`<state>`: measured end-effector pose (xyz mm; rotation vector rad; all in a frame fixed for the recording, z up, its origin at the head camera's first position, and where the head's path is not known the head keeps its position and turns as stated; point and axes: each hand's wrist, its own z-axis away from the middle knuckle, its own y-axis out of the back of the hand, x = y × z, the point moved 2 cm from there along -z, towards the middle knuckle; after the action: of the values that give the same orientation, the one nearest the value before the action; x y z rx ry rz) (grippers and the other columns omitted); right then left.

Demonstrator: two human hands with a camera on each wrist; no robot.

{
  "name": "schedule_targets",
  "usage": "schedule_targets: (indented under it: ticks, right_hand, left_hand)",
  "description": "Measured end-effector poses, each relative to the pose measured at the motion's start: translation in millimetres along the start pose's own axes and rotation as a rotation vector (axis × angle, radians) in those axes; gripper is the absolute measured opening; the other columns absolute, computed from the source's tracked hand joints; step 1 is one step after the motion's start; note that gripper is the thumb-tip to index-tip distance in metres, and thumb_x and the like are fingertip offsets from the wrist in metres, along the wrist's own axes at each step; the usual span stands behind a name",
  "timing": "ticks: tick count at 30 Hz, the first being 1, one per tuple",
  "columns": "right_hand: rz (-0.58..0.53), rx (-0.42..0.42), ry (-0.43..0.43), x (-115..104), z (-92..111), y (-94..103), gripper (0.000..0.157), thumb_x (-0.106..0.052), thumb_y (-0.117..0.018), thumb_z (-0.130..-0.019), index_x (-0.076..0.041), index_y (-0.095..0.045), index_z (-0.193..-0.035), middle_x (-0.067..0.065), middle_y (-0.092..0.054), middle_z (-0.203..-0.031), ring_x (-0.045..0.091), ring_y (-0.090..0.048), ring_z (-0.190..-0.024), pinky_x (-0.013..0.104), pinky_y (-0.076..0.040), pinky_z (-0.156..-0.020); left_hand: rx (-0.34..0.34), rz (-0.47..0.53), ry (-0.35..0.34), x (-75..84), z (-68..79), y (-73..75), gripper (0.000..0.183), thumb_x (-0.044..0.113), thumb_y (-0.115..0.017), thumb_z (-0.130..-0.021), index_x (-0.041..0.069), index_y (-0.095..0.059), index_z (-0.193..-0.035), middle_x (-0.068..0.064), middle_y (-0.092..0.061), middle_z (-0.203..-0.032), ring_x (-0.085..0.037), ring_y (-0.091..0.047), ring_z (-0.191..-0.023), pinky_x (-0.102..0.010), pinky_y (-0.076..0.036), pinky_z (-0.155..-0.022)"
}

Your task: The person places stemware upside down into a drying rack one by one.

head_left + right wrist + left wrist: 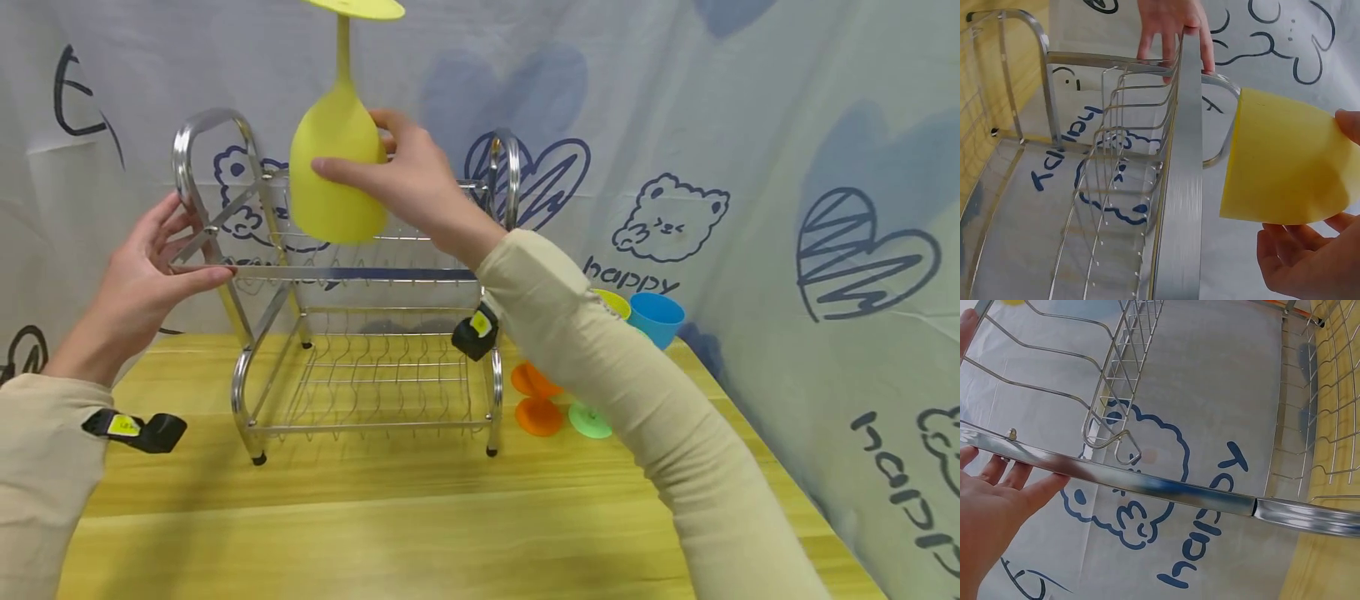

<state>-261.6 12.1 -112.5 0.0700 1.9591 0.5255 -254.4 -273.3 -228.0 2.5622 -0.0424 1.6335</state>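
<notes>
My right hand point(420, 179) grips a yellow plastic goblet point(337, 167) by its bowl, thumb across the near side. The goblet is upside down, stem and foot upward, above the upper shelf of a two-tier metal dish rack point(367, 428). In the right wrist view, the goblet's rim point(1230, 162) is beside the rack's flat front bar and apart from it. My left hand point(142, 271) holds the rack's left side at upper-shelf height, its thumb on the front bar and its fingers by the side post. The left wrist view shows fingertips against the metal side bar point(1129, 481).
Right of the rack on the wooden table point(375, 533) stand a blue cup point(657, 318), a yellow one point(613, 303), orange goblets point(538, 417) and a green foot point(590, 421), partly behind my right sleeve. A patterned curtain point(750, 125) hangs behind the table and along its right side.
</notes>
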Motion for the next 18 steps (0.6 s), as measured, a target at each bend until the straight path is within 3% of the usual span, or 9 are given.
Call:
schedule_targets:
  ticks: [5, 10, 15, 18]
  right_hand:
    - [-0.022, 0.011, -0.042, -1.2, -16.7, -17.7, 0.073, -0.029, -0.079, -0.081, -0.012, -0.041, -0.141, 0.001, -0.06, -0.117, 0.009, -0.06, -0.098, 0.018, -0.051, -0.077]
    - [0.027, -0.006, -0.073, 0.2, -31.5, -42.9, 0.07, -0.029, -0.079, -0.081, -0.013, -0.043, -0.139, -0.003, -0.058, -0.11, 0.007, -0.06, -0.09, 0.016, -0.051, -0.07]
    - [0.146, -0.004, -0.119, 5.0, -39.0, -66.6, 0.065, -0.033, -0.079, -0.08, -0.019, -0.047, -0.135, -0.008, -0.057, -0.101, 0.004, -0.059, -0.082, 0.014, -0.05, -0.064]
    - [0.19, 0.036, -0.149, 8.7, -42.1, -72.5, 0.06, -0.036, -0.08, -0.079, -0.02, -0.051, -0.13, -0.009, -0.057, -0.096, 0.003, -0.057, -0.078, 0.014, -0.049, -0.061]
  left_hand:
    - [-0.002, -0.037, -0.006, 0.6, -0.3, -1.5, 0.092, -0.011, -0.064, -0.086, 0.023, -0.014, -0.156, -0.012, -0.017, -0.157, -0.021, -0.019, -0.143, -0.011, -0.044, -0.09]
    - [-0.008, -0.093, -0.018, 1.6, 0.1, 1.3, 0.089, -0.008, -0.064, -0.088, 0.026, -0.016, -0.155, -0.01, -0.019, -0.158, -0.022, -0.024, -0.141, -0.011, -0.045, -0.089]
    - [-0.007, -0.057, -0.017, -4.7, 4.3, 3.1, 0.088, -0.01, -0.06, -0.09, 0.027, -0.015, -0.156, -0.008, -0.017, -0.159, -0.011, -0.051, -0.115, -0.008, -0.046, -0.081]
    - [-0.027, 0.004, -0.033, -7.4, 0.9, -0.2, 0.088, -0.013, -0.057, -0.09, 0.025, -0.013, -0.156, -0.009, -0.014, -0.159, -0.002, -0.058, -0.099, -0.007, -0.046, -0.08]
